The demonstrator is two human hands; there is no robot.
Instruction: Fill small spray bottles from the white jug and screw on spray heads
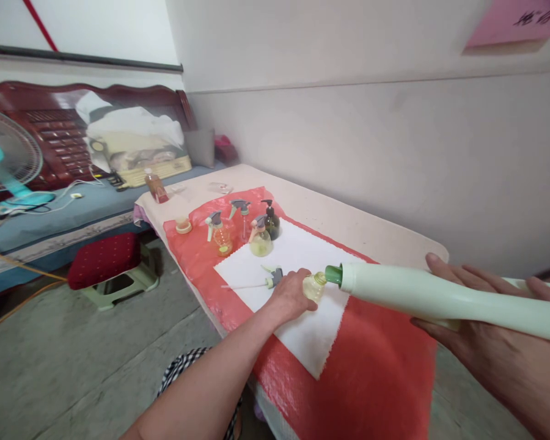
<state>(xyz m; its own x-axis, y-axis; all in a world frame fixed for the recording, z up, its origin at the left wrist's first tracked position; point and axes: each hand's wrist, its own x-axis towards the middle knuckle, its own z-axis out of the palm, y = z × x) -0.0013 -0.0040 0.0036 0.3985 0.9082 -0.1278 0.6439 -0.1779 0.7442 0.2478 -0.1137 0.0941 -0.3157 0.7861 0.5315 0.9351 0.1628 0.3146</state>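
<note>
My left hand [289,298] is closed round a small clear bottle [313,288] with a yellowish tint, its open neck pointing up and right. My right hand [481,311] grips a long pale green tube-like vessel [389,284] lying almost level; its far end runs out of the frame. The vessel's darker green spout tip [333,274] is at the bottle's mouth; whether they touch, or liquid flows, I cannot tell. Beside my left hand, a loose grey-green trigger spray head [275,277] with a thin dip tube lies on a white cloth [309,342].
On the red sheet [376,373] stand several spray bottles [220,238], a dark pump bottle [271,221] and a round tub [183,226]. Behind them is a reddish-brown bottle [156,186]. A red-topped stool [105,260] and a fan [9,150] are at left; a wall [371,134] borders the table.
</note>
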